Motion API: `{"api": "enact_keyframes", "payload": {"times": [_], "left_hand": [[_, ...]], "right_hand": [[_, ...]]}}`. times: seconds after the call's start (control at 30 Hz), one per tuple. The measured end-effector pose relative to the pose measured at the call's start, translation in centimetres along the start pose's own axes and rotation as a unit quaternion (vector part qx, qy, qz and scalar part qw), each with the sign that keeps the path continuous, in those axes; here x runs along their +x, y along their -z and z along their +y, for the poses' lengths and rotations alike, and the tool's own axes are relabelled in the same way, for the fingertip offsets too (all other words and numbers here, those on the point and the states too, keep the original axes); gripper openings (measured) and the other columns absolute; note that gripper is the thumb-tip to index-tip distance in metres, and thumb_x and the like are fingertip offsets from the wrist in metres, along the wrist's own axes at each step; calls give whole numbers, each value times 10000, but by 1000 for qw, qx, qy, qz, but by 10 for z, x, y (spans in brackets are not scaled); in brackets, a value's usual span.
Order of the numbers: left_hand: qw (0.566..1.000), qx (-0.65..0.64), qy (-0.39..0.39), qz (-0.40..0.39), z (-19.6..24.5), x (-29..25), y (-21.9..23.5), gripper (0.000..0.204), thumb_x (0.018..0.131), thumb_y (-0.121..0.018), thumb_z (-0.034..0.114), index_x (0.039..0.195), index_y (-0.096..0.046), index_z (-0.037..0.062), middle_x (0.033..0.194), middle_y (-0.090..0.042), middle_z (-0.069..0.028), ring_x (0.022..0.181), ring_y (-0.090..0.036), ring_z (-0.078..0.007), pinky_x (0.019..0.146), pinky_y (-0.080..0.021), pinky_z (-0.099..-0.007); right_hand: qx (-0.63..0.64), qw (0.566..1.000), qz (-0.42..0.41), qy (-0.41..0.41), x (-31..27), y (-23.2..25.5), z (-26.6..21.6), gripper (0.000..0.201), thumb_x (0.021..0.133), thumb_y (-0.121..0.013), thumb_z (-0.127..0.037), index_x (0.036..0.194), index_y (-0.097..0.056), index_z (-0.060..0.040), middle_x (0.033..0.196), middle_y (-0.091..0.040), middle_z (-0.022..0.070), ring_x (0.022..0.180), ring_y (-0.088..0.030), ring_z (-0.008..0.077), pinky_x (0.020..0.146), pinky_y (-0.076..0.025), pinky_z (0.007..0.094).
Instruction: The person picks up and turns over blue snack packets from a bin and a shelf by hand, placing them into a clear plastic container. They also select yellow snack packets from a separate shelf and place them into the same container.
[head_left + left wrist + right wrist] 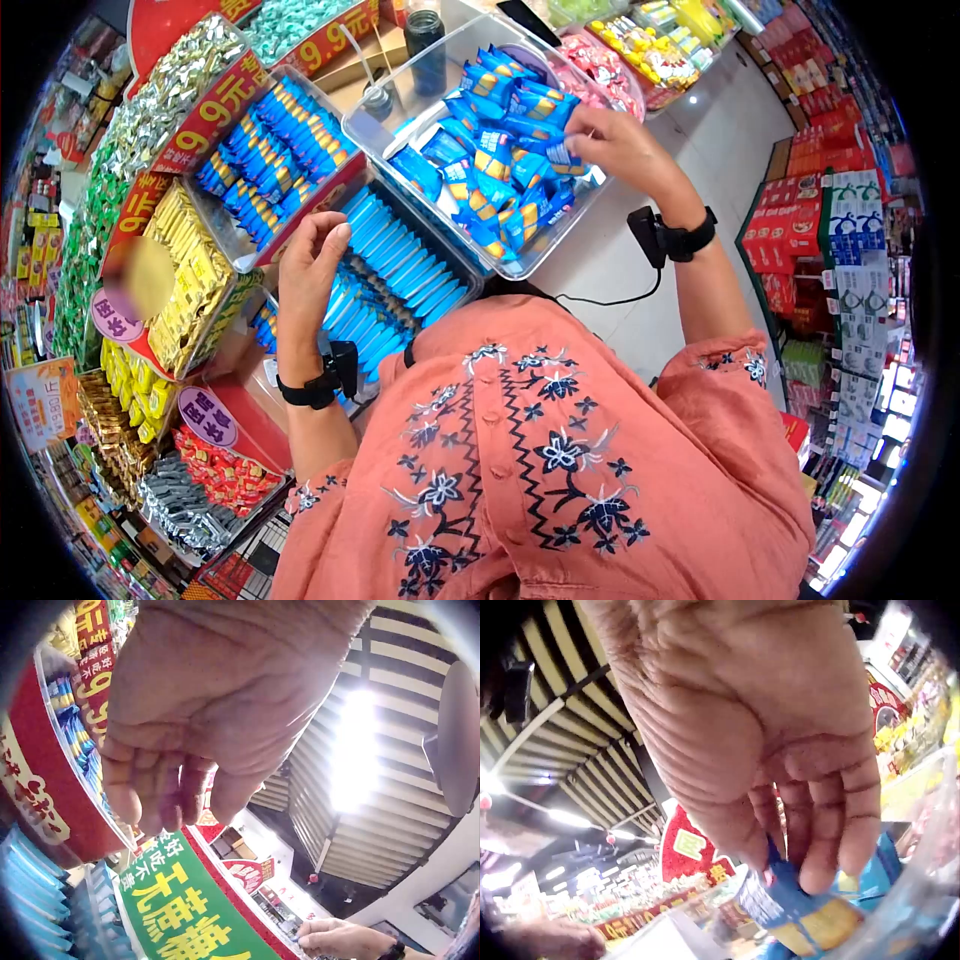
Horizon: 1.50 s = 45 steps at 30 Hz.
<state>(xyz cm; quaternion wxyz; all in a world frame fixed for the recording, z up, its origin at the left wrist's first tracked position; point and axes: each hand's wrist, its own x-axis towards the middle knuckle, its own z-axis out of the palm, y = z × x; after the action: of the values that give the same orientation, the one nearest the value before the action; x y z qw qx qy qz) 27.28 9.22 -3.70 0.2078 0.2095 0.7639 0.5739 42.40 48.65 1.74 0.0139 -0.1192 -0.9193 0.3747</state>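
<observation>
My right hand (628,152) is over the right side of a clear plastic bin (572,228) heaped with loose blue snack packets (492,195). Between its thumb and fingers it pinches one blue snack packet (799,919), printed with a golden biscuit-like picture. My left hand (310,268) hangs with loosely bent fingers and nothing in them, as the left wrist view (202,712) shows too. It hovers near the corner between a box of upright blue and yellow packets (268,160) and a lower bin of light-blue packets (410,262) in rows.
Yellow packets (195,270) and red-wrapped sweets (222,468) fill displays on the left. A dark bottle (426,55) stands behind the clear bin. Red price signs (215,100) edge the displays. Tiled floor (715,130) and stocked shelves (855,250) lie to the right.
</observation>
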Motion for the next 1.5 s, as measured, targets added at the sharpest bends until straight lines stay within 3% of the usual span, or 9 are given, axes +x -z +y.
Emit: {"api": "enact_keyframes", "payload": {"times": [0.07,0.3,0.63,0.87,1.0,1.1,1.23,1.33,1.5], "left_hand": [[999,-40,20,-12,13,1,-5,231,997,-630,225,1123,-640,31,972,-641,0,892,-580,-91,779,-466,-241],[981,-171,-11,-91,54,7,-34,338,1048,-538,299,1213,-609,12,1130,-673,-95,1009,-658,-174,813,-521,-280],[957,-272,29,-97,55,-10,-38,397,1012,-610,266,1312,-536,18,1142,-662,-65,901,-664,-141,732,-551,-286],[902,-428,42,-24,42,-14,-35,314,1026,-592,251,1283,-533,81,1163,-645,-27,1005,-642,-116,769,-566,-293],[937,-340,64,-35,32,-16,-21,377,990,-656,251,1302,-543,71,1151,-636,-11,1019,-622,-124,845,-528,-276],[989,-49,-86,110,19,-12,1,477,950,-710,225,1358,-522,64,1209,-612,-40,1067,-598,-155,900,-492,-279],[900,292,-299,127,53,-21,31,477,863,-754,162,1310,-602,95,1265,-591,-105,1170,-554,-268,970,-460,-389],[888,351,-297,16,44,-20,37,403,834,-760,154,1214,-646,83,1195,-632,-124,1118,-574,-316,955,-461,-414],[920,314,-233,-14,15,3,55,346,826,-761,199,1127,-674,53,1059,-671,-132,1034,-611,-321,910,-473,-401]], "right_hand": [[119,991,21,-61,-1,11,-29,150,963,-626,-214,969,-609,-65,832,-648,-7,694,-651,80,590,-498,215],[495,866,-24,-59,5,-27,-80,183,989,-609,-237,977,-589,-55,861,-639,50,714,-696,156,640,-577,292],[528,844,-88,-36,21,-87,-131,217,1003,-599,-231,1075,-577,-27,954,-670,90,785,-719,186,689,-590,294],[362,921,-133,59,27,-131,-145,393,932,-696,-245,1184,-593,38,1010,-665,69,914,-616,102,757,-520,255],[320,937,-128,61,31,-137,-149,349,910,-695,-206,1152,-602,28,998,-665,71,869,-607,112,722,-505,295],[196,971,-112,83,30,-134,-151,255,871,-666,-149,1080,-603,-17,891,-679,136,792,-660,245,688,-507,395],[6,981,-62,183,31,-137,-157,230,837,-663,-131,1037,-588,-44,887,-656,209,849,-636,425,704,-498,480],[8,974,-71,217,32,-146,-161,233,831,-680,-123,1027,-587,-38,892,-658,192,853,-643,410,706,-501,482],[21,970,-11,240,38,-158,-160,283,858,-686,-113,1116,-595,-41,973,-656,183,853,-661,364,737,-528,446]]}}
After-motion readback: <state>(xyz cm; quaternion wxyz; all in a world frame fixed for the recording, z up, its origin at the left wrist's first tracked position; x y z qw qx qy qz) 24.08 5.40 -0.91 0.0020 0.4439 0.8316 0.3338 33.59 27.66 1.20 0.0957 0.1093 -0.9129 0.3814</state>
